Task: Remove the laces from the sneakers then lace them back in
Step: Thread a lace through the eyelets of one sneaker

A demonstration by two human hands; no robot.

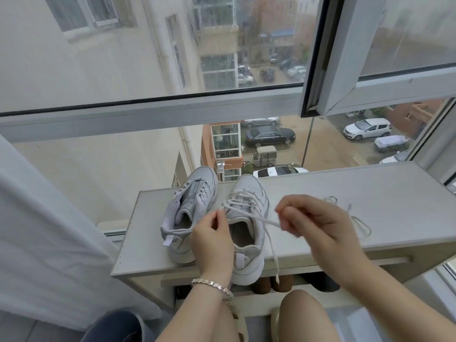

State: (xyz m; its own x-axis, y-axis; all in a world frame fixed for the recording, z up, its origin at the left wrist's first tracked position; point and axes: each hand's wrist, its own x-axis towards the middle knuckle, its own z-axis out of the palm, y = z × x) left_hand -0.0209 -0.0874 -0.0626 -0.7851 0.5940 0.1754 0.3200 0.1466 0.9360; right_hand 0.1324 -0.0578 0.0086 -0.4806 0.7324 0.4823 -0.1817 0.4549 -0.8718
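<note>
Open room lies over the right of the pale wood-grain tabletop [370, 183], past a loose white lace [361, 222]. Two white sneakers [197, 191] crowd its left end; window glass [123, 156] blocks the far side.

Both sneakers look like smooth white synthetic leather with a soft sheen. The left sneaker [190, 208] has a greyer, slightly glossy tongue, and the right sneaker [249, 187] shows a matt fabric lining inside its collar. The lace [266, 219] threaded through the right one is flat woven white cloth, matt. The loose lace [361, 224] toward the right end of the cabinet top [345, 188] looks the same. That top is pale wood-grain board, matt and smooth. The bracelet [212, 285] on the left wrist is shiny metal links. The curtain [37, 230] is soft white cloth.
</note>
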